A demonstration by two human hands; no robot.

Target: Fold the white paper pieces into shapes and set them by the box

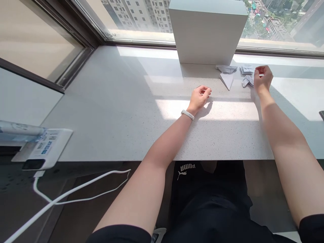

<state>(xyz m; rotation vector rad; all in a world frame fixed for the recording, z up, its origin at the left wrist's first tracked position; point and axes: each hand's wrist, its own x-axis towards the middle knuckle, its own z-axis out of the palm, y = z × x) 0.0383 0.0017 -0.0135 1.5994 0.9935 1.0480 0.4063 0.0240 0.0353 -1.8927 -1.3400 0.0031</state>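
My left hand (199, 97), with a white band (187, 114) on its wrist, hovers over or rests on the white counter. Its fingers curl loosely toward the thumb, and no object shows in them. Farther right, my right hand (263, 79) is curled in a pinch beside folded white papers; whether its fingertips hold anything is hidden. Nearest to it are a squarish folded paper (246, 69) and an angular folded paper (247, 81). Between my hands lie a long flat folded paper (226, 69) and a pointed triangular folded paper (227, 81).
A large white box (207, 37) stands against the window behind the papers. On the counter's (113, 111) left edge sit a white charging device (50, 148) and a clear plastic-wrapped item (21, 130). A white cable (76, 187) hangs below. A dark object (321, 115) shows at far right.
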